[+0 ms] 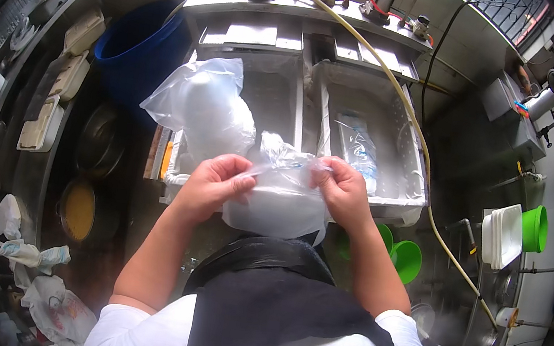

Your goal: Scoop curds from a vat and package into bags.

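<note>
Between my hands, at the front edge of two cloth-lined trays, is a clear plastic bag [277,210] with its mouth drawn wide. My left hand [215,183] pinches one side of the mouth, and my right hand [341,184] pinches the other. Whether the bag holds anything is hard to make out. Just behind my left hand, a larger bulging plastic bag [202,105] rests on the left tray [271,98]. Beyond my right hand, a flat clear packet with blue print [357,144] lies in the right tray [403,147].
A metal press frame [308,12] with cylinders stands behind the trays. A yellow hose [399,84] arcs across the right tray. At left are a blue barrel [141,50] and a pot of yellow liquid [79,211]. Green buckets [406,261] stand low on the right.
</note>
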The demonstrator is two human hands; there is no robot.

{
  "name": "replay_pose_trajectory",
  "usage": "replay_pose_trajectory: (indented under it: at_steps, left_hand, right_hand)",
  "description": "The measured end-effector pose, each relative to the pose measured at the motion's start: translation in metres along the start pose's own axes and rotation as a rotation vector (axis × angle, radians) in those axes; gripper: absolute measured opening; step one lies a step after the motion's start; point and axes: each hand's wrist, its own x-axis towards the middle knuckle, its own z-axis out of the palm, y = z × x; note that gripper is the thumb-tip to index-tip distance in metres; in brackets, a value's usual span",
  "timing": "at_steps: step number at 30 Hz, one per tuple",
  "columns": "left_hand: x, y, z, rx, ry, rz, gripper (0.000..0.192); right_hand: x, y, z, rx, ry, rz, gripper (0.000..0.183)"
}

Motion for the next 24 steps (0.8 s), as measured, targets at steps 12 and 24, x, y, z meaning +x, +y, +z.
replay_pose_trajectory:
  at_steps: [12,24]
  left_hand:
    - [-0.012,-0.003,-0.038,0.172,0.312,0.031,0.021]
    - [-0.028,-0.036,0.04,1.128,-0.046,0.613,0.05]
  right_hand:
    - [0.008,-0.002,0.016,-0.494,-0.364,0.021,0.023]
    - [0.027,0.008,0.066,0.801,0.373,0.454,0.017]
